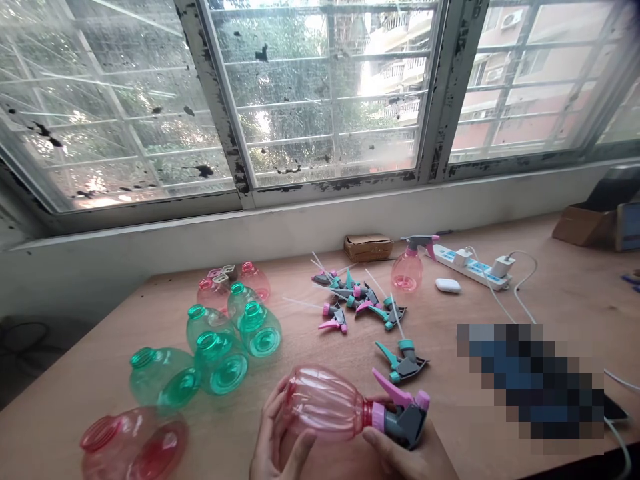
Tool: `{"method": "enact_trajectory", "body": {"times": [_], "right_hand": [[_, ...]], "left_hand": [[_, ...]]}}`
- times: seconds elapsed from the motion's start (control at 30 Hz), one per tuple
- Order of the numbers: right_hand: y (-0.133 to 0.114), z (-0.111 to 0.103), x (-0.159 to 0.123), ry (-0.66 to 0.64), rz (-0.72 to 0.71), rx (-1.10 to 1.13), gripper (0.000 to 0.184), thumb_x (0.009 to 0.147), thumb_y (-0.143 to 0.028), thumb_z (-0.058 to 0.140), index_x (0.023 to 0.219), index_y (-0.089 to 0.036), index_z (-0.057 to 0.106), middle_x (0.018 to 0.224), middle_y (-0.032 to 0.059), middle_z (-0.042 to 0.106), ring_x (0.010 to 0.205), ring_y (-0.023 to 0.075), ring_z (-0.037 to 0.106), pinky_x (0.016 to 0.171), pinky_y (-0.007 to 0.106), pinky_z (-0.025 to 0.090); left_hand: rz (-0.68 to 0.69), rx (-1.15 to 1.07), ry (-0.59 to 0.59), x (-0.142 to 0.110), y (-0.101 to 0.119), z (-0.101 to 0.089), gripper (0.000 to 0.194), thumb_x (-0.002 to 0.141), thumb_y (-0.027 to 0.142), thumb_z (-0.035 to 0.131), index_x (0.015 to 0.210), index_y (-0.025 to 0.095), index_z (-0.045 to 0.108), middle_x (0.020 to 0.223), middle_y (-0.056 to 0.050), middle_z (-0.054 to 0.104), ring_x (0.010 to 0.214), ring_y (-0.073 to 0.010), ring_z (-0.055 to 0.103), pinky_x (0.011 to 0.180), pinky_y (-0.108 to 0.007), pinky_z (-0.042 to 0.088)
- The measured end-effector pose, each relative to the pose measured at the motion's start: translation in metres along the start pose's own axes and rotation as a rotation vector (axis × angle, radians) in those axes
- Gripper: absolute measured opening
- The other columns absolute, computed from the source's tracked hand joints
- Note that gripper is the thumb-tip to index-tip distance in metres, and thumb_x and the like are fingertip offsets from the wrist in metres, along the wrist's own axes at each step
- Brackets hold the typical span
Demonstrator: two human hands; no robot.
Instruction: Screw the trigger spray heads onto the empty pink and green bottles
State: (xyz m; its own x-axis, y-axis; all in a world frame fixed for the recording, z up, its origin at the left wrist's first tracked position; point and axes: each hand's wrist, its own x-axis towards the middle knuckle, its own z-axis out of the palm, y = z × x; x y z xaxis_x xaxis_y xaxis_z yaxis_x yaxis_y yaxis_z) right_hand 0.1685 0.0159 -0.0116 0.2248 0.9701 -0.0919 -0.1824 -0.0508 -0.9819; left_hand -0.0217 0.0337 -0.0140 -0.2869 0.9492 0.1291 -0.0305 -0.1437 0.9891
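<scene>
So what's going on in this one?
A person holds a clear red bottle on its side over the table, the left-hand grip around its body. The right-hand grip is on the pink-and-grey spray head at its neck; how tightly it is fastened can't be told. Headless green bottles and red bottles are to the left, loose spray heads lie beyond, and one bottle with its head on stands farther back.

The left hand holds a pink bottle on its side, near the bottom. The right hand grips the spray head at the bottle's neck. On the wooden table, green bottles stand or lean at left. Behind are loose spray heads, and a white power strip lies below the window.
</scene>
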Motion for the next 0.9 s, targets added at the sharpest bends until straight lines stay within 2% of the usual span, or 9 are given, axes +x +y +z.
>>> {"method": "enact_trajectory", "body": {"times": [0.13,0.23,0.3,0.37,0.47,0.67,0.73,0.8,0.9], "right_hand": [[-0.0006,-0.0041,0.0038,-0.020,0.017,0.077,0.051,0.063,-0.058,0.084,0.090,-0.017,0.071,0.059,0.0007,0.065,0.048,0.0188,0.060,0.050,0.030,0.050],[-0.0008,-0.0042,0.0031,-0.007,0.017,0.085,0.051,0.062,-0.057,0.085,0.092,-0.018,0.071,0.059,0.0000,0.065,0.052,0.0199,0.062,0.052,0.030,0.050],[-0.0001,-0.0025,0.0006,0.008,0.019,0.043,0.052,0.059,-0.056,0.086,0.095,-0.020,0.073,0.062,0.0009,0.066,0.059,0.0237,0.065,0.056,0.032,0.053],[0.0011,-0.0007,-0.0018,0.009,0.028,-0.003,0.053,0.057,-0.055,0.087,0.096,-0.021,0.074,0.064,0.0020,0.068,0.064,0.0262,0.067,0.058,0.034,0.054],[0.0030,0.0000,-0.0024,0.004,0.025,-0.016,0.051,0.058,-0.054,0.087,0.094,-0.021,0.075,0.065,0.0027,0.069,0.061,0.0254,0.066,0.055,0.033,0.052],[0.0043,-0.0034,0.0041,-0.013,-0.001,0.103,0.049,0.067,-0.058,0.081,0.089,-0.016,0.069,0.059,0.0012,0.066,0.041,0.0141,0.054,0.043,0.026,0.041],[0.0044,-0.0031,0.0038,0.003,-0.016,0.087,0.048,0.066,-0.057,0.082,0.089,-0.017,0.070,0.060,0.0018,0.067,0.048,0.0181,0.061,0.047,0.028,0.047],[0.0045,-0.0018,0.0018,0.036,-0.037,0.022,0.048,0.062,-0.055,0.084,0.090,-0.018,0.073,0.069,0.0049,0.073,0.065,0.0258,0.070,0.061,0.034,0.055],[0.0038,0.0002,-0.0016,0.066,-0.024,-0.081,0.048,0.056,-0.054,0.087,0.090,-0.021,0.077,0.085,0.0078,0.078,0.084,0.0330,0.072,0.074,0.039,0.059]], "left_hand": [[0.088,0.058,-0.020,0.0032,-0.0016,-0.0022,0.054,0.065,0.046,0.084,0.113,0.026,0.071,0.139,-0.008,0.060,0.132,-0.0338,0.053,0.114,-0.041,0.041],[0.127,0.118,-0.025,0.0022,-0.0006,-0.0026,0.066,0.055,0.050,0.090,0.113,0.025,0.071,0.136,-0.010,0.062,0.135,-0.0374,0.049,0.118,-0.045,0.035],[0.090,0.083,-0.029,0.0003,0.0007,-0.0018,0.077,0.052,0.057,0.089,0.118,0.023,0.068,0.136,-0.011,0.062,0.134,-0.0388,0.050,0.117,-0.047,0.036],[0.022,0.023,-0.005,-0.0015,0.0021,-0.0005,0.076,0.060,0.063,0.082,0.122,0.022,0.064,0.136,-0.012,0.061,0.131,-0.0378,0.053,0.114,-0.046,0.041],[-0.039,0.011,0.028,-0.0021,0.0039,0.0016,0.066,0.070,0.058,0.077,0.123,0.022,0.062,0.137,-0.012,0.060,0.130,-0.0345,0.054,0.108,-0.041,0.047],[0.057,0.097,-0.027,-0.0012,0.0027,0.0016,0.064,0.065,0.048,0.083,0.122,0.025,0.066,0.140,-0.008,0.060,0.133,-0.0340,0.052,0.117,-0.042,0.037],[0.078,0.110,-0.035,-0.0021,0.0007,0.0007,0.069,0.062,0.051,0.085,0.123,0.025,0.065,0.139,-0.009,0.060,0.134,-0.0356,0.050,0.119,-0.045,0.033],[0.070,0.078,-0.039,-0.0032,-0.0020,0.0001,0.076,0.060,0.057,0.084,0.125,0.024,0.064,0.138,-0.011,0.061,0.135,-0.0371,0.049,0.119,-0.046,0.033],[0.008,0.026,-0.009,-0.0034,-0.0055,0.0002,0.074,0.068,0.062,0.077,0.128,0.023,0.061,0.135,-0.012,0.062,0.134,-0.0362,0.051,0.116,-0.046,0.037]]}}
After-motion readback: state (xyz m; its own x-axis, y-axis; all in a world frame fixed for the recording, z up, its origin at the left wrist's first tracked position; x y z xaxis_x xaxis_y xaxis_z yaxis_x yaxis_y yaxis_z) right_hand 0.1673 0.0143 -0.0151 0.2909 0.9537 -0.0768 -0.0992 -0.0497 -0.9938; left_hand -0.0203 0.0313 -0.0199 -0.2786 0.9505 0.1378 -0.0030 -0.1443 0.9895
